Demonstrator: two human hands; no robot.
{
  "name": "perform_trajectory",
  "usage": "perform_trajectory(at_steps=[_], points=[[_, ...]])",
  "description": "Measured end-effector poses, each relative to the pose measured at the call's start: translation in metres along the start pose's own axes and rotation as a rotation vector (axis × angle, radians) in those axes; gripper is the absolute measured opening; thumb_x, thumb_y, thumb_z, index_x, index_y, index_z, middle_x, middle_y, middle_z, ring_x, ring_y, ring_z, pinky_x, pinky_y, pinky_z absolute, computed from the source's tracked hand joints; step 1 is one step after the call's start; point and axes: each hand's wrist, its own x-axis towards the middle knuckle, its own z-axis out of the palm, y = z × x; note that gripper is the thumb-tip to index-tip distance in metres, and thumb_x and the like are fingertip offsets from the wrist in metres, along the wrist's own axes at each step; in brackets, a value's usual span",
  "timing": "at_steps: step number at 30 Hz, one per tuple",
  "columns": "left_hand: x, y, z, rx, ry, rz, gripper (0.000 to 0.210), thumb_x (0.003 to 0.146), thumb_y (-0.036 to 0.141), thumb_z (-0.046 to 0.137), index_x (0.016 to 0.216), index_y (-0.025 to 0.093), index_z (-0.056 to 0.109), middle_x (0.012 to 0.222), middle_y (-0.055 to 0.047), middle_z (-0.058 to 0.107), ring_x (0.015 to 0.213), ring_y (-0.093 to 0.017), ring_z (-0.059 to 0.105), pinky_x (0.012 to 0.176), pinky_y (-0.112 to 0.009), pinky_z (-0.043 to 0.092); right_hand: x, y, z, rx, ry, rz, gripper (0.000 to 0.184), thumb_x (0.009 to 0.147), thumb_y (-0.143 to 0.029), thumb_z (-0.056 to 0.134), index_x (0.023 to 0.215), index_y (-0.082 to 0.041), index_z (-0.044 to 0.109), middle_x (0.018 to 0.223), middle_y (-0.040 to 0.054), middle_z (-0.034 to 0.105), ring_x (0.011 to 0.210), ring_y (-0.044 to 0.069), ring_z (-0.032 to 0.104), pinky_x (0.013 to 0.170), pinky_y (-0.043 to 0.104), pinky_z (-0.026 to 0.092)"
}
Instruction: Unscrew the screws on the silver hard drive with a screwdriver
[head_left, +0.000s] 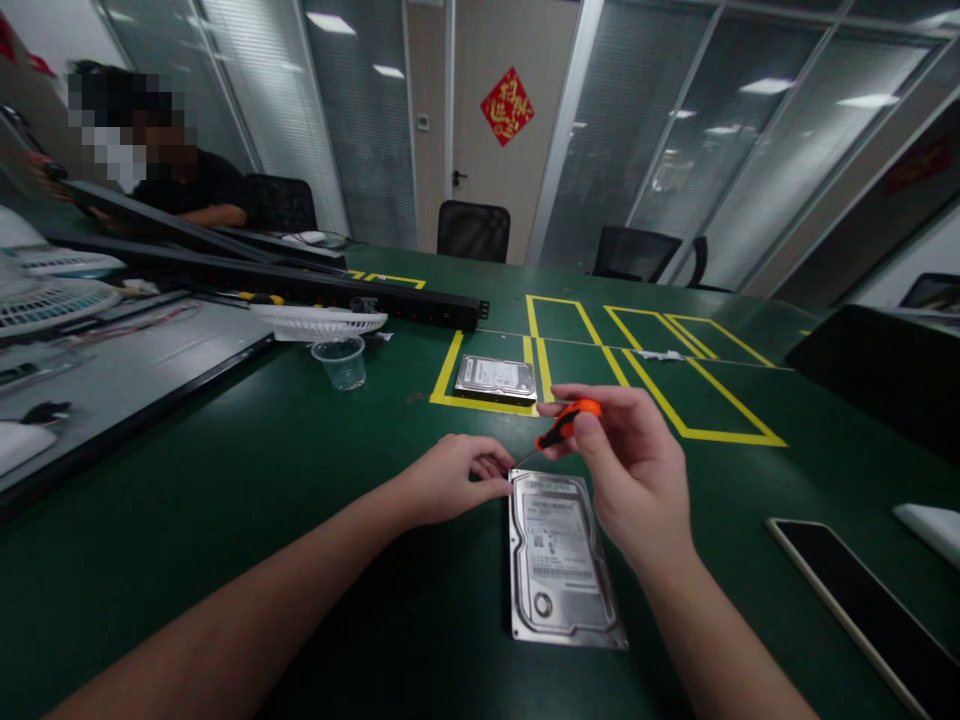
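A silver hard drive (559,550) lies label up on the green table in front of me. My right hand (637,470) grips an orange and black screwdriver (568,424) above the drive's far end. Its thin shaft slants down to the far left corner, where the tip meets the drive or my fingertips. Beside that corner, my left hand (469,475) has its fingers curled together, with the thumb against the drive's edge. Whatever is between those fingertips is too small to make out. A second hard drive (495,377) rests farther off, inside a yellow tape rectangle.
A clear plastic cup (341,363) stands left of the second drive. Behind it are a white fan grille (319,322) and a long black bar (420,305). A phone (862,610) lies at right. Across the table at left sits a person (199,185).
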Motion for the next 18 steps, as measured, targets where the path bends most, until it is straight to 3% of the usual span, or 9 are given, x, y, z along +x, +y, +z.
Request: perform_trajectory(at_steps=[9, 15, 18], points=[[-0.0003, 0.0031, -0.0006, 0.009, -0.011, -0.018, 0.025, 0.085, 0.022, 0.08, 0.107, 0.011, 0.076, 0.097, -0.01, 0.08, 0.087, -0.022, 0.076, 0.084, -0.035, 0.061, -0.0004, 0.0052, -0.0028, 0.028, -0.042, 0.004, 0.026, 0.108, -0.032, 0.053, 0.127, -0.029, 0.07, 0.129, 0.0088, 0.071, 0.115, 0.025, 0.074, 0.076, 0.035, 0.069], [-0.0005, 0.0037, -0.0008, -0.001, -0.015, -0.023, 0.024, 0.086, 0.021, 0.08, 0.107, 0.011, 0.076, 0.096, -0.01, 0.08, 0.088, -0.022, 0.076, 0.084, -0.034, 0.061, -0.0005, -0.0008, 0.0, 0.038, -0.001, -0.007, 0.015, 0.101, -0.027, 0.068, 0.115, -0.026, 0.069, 0.124, 0.0074, 0.073, 0.108, 0.023, 0.076, 0.072, 0.031, 0.069], [-0.0007, 0.0021, -0.0005, 0.004, -0.013, -0.02, 0.024, 0.085, 0.022, 0.08, 0.107, 0.011, 0.076, 0.096, -0.01, 0.08, 0.087, -0.022, 0.075, 0.083, -0.035, 0.061, -0.0005, -0.0004, 0.0013, 0.056, 0.0, -0.029, 0.018, 0.098, -0.024, 0.072, 0.114, -0.027, 0.066, 0.121, 0.0055, 0.073, 0.105, 0.022, 0.077, 0.071, 0.031, 0.069]])
